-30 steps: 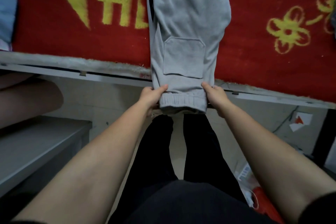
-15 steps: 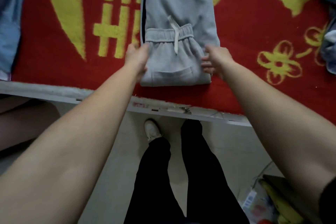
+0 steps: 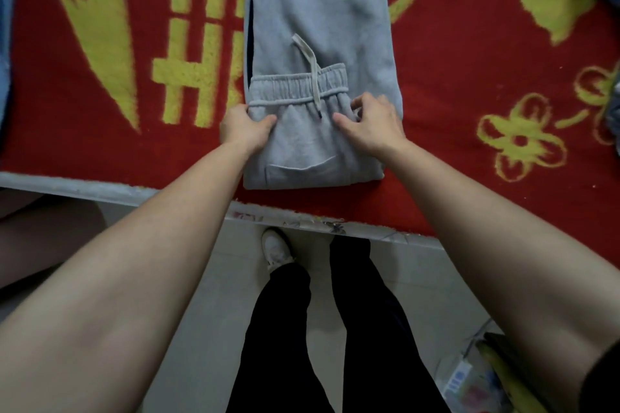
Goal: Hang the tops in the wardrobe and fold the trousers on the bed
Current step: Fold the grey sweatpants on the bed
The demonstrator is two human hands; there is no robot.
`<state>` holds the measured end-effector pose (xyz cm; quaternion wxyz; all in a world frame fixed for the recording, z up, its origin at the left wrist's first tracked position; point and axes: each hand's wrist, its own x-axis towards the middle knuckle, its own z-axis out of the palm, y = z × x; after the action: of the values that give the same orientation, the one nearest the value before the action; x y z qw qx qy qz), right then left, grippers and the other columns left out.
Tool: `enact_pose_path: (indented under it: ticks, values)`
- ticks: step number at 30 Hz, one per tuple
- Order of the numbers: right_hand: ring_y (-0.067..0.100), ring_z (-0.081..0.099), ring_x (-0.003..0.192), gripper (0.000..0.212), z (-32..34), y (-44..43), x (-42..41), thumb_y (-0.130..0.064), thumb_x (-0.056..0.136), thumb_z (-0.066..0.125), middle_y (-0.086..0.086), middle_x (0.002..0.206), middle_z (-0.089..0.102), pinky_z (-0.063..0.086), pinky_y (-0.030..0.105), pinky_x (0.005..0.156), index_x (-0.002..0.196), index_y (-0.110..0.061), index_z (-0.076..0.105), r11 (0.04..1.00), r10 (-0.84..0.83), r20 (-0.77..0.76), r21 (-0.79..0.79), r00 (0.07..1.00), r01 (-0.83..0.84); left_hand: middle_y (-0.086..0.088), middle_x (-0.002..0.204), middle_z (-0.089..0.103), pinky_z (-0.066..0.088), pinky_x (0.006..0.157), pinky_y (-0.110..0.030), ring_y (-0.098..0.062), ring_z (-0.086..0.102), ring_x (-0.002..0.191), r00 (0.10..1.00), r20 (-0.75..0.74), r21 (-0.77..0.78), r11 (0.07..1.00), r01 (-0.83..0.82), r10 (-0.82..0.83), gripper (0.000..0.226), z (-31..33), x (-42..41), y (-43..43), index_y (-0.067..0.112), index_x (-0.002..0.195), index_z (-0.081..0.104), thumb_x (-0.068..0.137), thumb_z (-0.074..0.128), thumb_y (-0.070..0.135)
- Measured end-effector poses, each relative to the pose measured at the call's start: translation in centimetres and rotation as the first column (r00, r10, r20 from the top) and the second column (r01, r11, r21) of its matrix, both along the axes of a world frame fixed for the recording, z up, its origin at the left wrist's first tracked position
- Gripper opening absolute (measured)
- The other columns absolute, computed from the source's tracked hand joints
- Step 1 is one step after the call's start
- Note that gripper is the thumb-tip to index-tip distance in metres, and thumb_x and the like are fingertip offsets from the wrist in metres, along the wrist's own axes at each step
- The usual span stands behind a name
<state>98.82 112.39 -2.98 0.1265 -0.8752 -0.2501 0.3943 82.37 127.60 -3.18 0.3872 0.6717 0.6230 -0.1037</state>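
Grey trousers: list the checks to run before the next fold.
1. Left hand grip on the left edge of the grey trousers: ok.
2. Right hand grip on the right edge: ok.
3. Waistband flat across the legs: ok.
4. Drawstring tucked in: not ok, it trails loose over the waistband.
5. Leg ends aligned: cannot tell, out of frame.
6. Fold fully on the red blanket: ok.
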Motion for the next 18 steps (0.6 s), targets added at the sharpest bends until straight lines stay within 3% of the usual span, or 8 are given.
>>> enact_pose_path:
  ticks: [3, 5, 8, 10, 13, 15, 18]
  values:
    - [0.025, 0.058, 0.112, 0.025, -0.3, 0.5, 0.9, -0.041, 0.090, 0.057, 0.002, 0.109, 0.065, 0.045, 0.034, 0.090, 0.105, -0.021, 0.059, 0.995, -0.100, -0.121, 0.005, 0.988, 0.101, -0.002, 0.103, 0.072, 0.056, 0.087, -0.043, -0.022, 0.067, 0.096, 0.998, 0.060, 0.002, 1.000, -0.019, 0.019, 0.050, 0.1, -0.2, 0.5, 0.018, 0.104, 0.072, 0.066, 0.074, 0.050]
    - [0.019, 0.059, 0.097, 0.017, -0.1, 0.5, 1.1, -0.037, 0.091, 0.056, -0.007, 0.088, 0.061, 0.039, 0.029, 0.077, 0.095, -0.021, 0.056, 0.974, -0.204, -0.185, 0.059, 0.961, 0.218, 0.000, 0.101, 0.073, 0.056, 0.087, -0.042, -0.018, 0.068, 0.095, 0.981, 0.190, 0.001, 0.999, -0.041, 0.040, 0.040, 0.4, -0.1, 0.5, 0.021, 0.099, 0.072, 0.066, 0.076, 0.044]
    - [0.016, 0.051, 0.078, 0.018, 0.9, 0.6, 1.3, -0.034, 0.091, 0.055, -0.011, 0.071, 0.049, 0.034, 0.031, 0.071, 0.086, -0.020, 0.046, 0.904, -0.321, -0.091, 0.268, 0.943, 0.334, -0.007, 0.100, 0.072, 0.058, 0.085, -0.040, -0.020, 0.070, 0.093, 0.905, 0.407, -0.029, 0.992, -0.124, 0.125, 0.021, 0.9, 0.9, 0.8, 0.029, 0.090, 0.062, 0.078, 0.078, 0.027]
    - [0.018, 0.053, 0.078, 0.016, 1.2, 1.1, 1.6, -0.032, 0.089, 0.057, -0.010, 0.073, 0.051, 0.039, 0.034, 0.072, 0.089, -0.021, 0.044, 0.867, -0.362, -0.036, 0.354, 0.931, 0.351, -0.013, 0.101, 0.071, 0.057, 0.085, -0.041, -0.023, 0.069, 0.093, 0.874, 0.458, -0.033, 0.986, -0.164, 0.161, 0.026, 0.7, 2.0, 1.5, 0.029, 0.089, 0.054, 0.080, 0.077, 0.022]
    - [0.025, 0.063, 0.093, 0.024, 0.5, 1.9, 2.3, -0.032, 0.089, 0.059, -0.003, 0.098, 0.066, 0.047, 0.036, 0.082, 0.109, -0.023, 0.049, 0.897, -0.331, -0.024, 0.303, 0.943, 0.322, -0.009, 0.104, 0.068, 0.055, 0.089, -0.043, -0.023, 0.067, 0.095, 0.903, 0.387, -0.042, 0.982, -0.186, 0.187, 0.031, -0.8, 3.5, 2.5, 0.028, 0.093, 0.051, 0.076, 0.077, 0.027]
    - [0.030, 0.063, 0.099, 0.031, -0.4, 2.2, 2.6, -0.029, 0.092, 0.055, 0.005, 0.107, 0.068, 0.047, 0.037, 0.082, 0.121, -0.020, 0.049, 0.910, -0.299, 0.015, 0.307, 0.954, 0.280, -0.003, 0.102, 0.066, 0.056, 0.088, -0.035, -0.017, 0.066, 0.093, 0.909, 0.352, -0.063, 0.975, -0.213, 0.221, 0.033, -1.7, 4.6, 3.0, 0.020, 0.100, 0.052, 0.079, 0.077, 0.023]
    - [0.029, 0.062, 0.095, 0.031, -1.6, 2.4, 2.9, -0.022, 0.094, 0.048, 0.006, 0.106, 0.064, 0.046, 0.040, 0.077, 0.124, -0.017, 0.048, 0.862, -0.320, 0.153, 0.457, 0.935, 0.221, -0.002, 0.093, 0.066, 0.054, 0.076, -0.022, -0.009, 0.065, 0.082, 0.848, 0.476, -0.052, 0.970, -0.238, 0.233, 0.035, -2.4, 6.3, 3.6, 0.017, 0.101, 0.049, 0.080, 0.077, 0.012]
